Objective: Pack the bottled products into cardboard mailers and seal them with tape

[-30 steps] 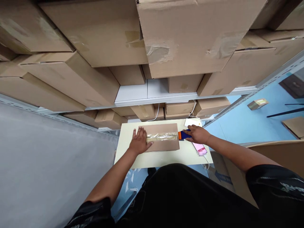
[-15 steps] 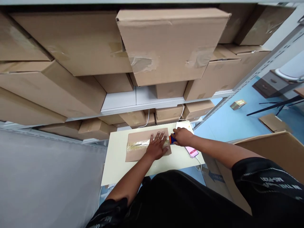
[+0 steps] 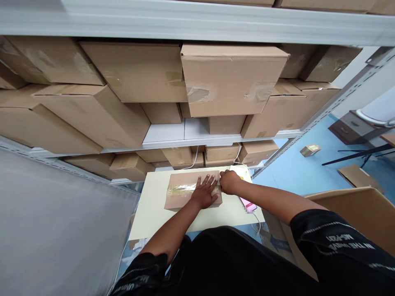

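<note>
A small brown cardboard box (image 3: 179, 201) lies on the pale tabletop, with a shiny strip of clear tape (image 3: 182, 188) along the middle of its top. My left hand (image 3: 203, 193) presses flat on the right part of the box, fingers spread over the tape. At the box's right end, my right hand (image 3: 228, 181) is closed, its knuckles against the edge. The blue and orange tape dispenser seen in it half a second ago is now almost wholly hidden behind my fingers.
A phone (image 3: 248, 204) with a lit screen and white cable lies right of the box, beside a white paper (image 3: 242, 172). Shelves packed with cardboard boxes (image 3: 231, 82) rise beyond the table (image 3: 154, 218). A large open carton (image 3: 345, 201) stands at my right.
My right hand has moved left and down against the box's right end, and the tape dispenser has gone out of sight. My left hand stays on the box. The view has tilted up.
</note>
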A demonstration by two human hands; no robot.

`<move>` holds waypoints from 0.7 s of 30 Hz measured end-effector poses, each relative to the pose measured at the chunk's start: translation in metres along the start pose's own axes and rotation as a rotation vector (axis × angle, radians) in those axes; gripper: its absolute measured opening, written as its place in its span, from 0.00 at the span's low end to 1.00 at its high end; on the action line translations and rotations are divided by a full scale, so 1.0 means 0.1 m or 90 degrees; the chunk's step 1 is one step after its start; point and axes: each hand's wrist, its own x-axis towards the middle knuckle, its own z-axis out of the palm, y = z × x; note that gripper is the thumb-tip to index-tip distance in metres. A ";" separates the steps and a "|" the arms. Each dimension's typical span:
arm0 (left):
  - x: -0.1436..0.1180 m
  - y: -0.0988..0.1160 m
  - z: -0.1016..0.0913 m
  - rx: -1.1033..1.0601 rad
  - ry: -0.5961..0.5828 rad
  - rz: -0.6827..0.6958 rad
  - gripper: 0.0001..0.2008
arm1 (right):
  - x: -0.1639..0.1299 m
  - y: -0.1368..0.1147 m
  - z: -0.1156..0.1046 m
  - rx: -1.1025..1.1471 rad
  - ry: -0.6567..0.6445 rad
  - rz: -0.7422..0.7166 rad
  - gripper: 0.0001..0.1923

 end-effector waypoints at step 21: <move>-0.05 0.10 -0.09 -0.017 0.018 -0.017 0.38 | -0.76 -0.20 1.76 0.411 -0.011 0.237 0.26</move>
